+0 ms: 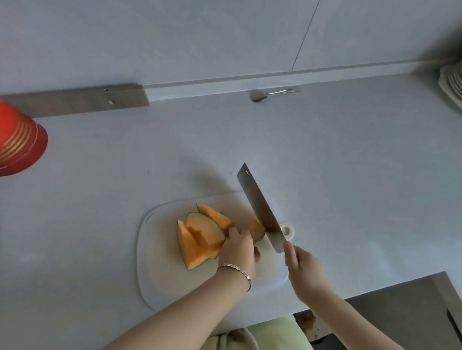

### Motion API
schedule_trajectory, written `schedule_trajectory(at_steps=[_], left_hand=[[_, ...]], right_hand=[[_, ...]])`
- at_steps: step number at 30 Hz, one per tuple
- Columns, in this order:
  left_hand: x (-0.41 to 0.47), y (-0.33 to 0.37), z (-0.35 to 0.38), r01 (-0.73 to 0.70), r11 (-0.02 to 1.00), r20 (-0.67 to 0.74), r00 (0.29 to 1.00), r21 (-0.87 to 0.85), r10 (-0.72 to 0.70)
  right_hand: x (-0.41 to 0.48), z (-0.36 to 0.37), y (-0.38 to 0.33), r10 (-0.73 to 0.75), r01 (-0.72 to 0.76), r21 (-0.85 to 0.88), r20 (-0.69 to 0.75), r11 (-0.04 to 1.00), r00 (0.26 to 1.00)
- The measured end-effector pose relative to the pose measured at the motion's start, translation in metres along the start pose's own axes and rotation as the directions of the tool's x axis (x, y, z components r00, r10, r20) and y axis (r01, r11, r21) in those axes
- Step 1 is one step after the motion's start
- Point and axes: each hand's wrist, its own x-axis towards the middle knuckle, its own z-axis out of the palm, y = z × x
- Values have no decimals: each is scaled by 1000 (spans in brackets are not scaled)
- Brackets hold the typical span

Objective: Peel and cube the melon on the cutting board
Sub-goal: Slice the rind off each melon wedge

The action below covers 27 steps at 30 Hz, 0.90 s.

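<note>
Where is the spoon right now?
Head view, upper centre-right: the spoon lies at the back edge of the counter, right of the wooden strip, well beyond the cutting board.

Kitchen for sure. Pale gray countertop point(355, 157) meeting a matching wall point(193, 32), white cutting board point(160, 269) around 6 o'clock with melon wedges point(198, 236) and a cleaver point(260, 208) over it, stack of red cups point(11, 140) out at 9, pile of white plates point(457, 85) at 2, metal spoon point(258, 96) lying up near 12.
</note>
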Motion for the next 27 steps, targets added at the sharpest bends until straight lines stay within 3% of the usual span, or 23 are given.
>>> schedule_trajectory(at_steps=[4,7,11,15,17,18,20,21,22,23,24,26,27], left_hand=[[0,8,2,105,992,-72,991,-72,-110],[6,16,6,175,969,-63,980,-174,-188],[9,18,13,174,931,-53,978,-321,-201],[6,19,4,165,970,-33,984,-176,-173],[5,22,-9,55,993,-233,969,-109,-80],[7,24,-17,-68,995,-421,906,-66,34],[17,25,-35,-342,938,-747,608,60,270],[23,25,-47,-425,893,-792,490,148,365],[30,27,-61,-469,850,-755,461,238,466],[35,30,-76,-507,812,-657,511,290,554],[40,36,-90,-529,806,-511,632,264,582],[55,50,-103,-444,869,-133,869,218,477],[63,56,-104,-407,872,8,907,272,421]], right_hand=[[9,-14,2,55,-70,283,63,957,997],[16,-39,-2,67,-84,378,59,922,996],[34,-68,-2,51,-57,305,28,951,998],[47,-82,-2,2,-6,218,18,976,1000],[49,-86,-1,-35,34,79,16,996,999],[49,-88,0,-72,73,-22,7,997,997],[46,-90,1,-129,124,-191,-17,974,991],[44,-91,1,-154,143,-257,-22,956,988],[43,-92,0,-174,158,-318,-22,935,985],[42,-93,-1,-193,172,-383,-17,908,981],[42,-94,-3,-209,186,-443,-3,877,978],[41,-95,-6,-235,219,-522,36,825,971],[41,-95,-7,-248,240,-545,59,804,967]])
